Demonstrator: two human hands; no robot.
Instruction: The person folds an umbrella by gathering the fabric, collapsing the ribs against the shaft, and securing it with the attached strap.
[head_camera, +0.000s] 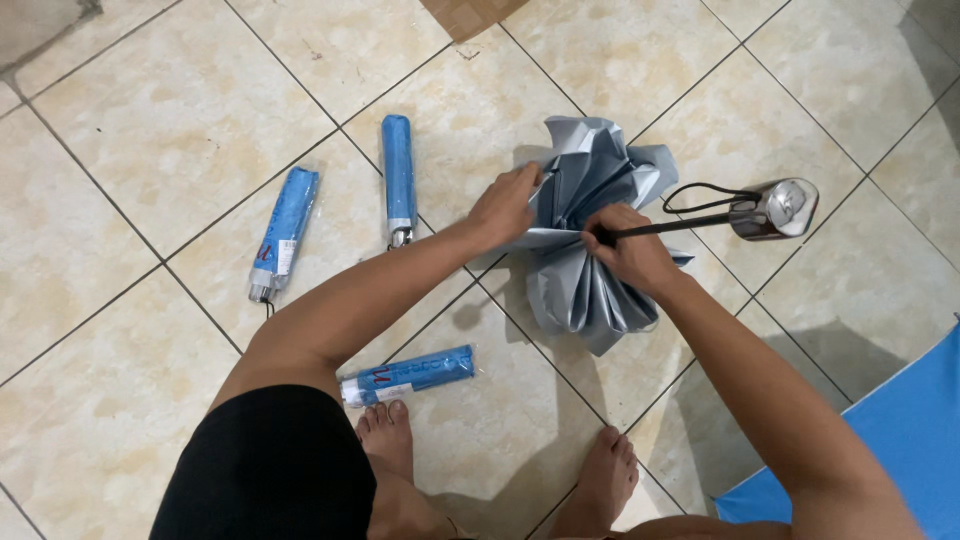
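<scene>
While the left hand (505, 205) pinches the grey umbrella's folds (590, 235) mid-frame, the right hand (632, 252) apparently grips its shaft (665, 228), fingertips hidden

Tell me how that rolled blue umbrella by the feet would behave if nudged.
The rolled blue umbrella is a sleeved cylinder on smooth floor tiles, so it would probably roll or slide easily. It looks compact, likely light, and fairly stiff.

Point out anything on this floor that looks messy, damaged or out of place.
Only the grey umbrella looks untidy: its canopy bunches in loose, uneven folds between the left hand and right hand. Three blue folded umbrellas lie scattered at different angles. No damage or spills visible.
</scene>
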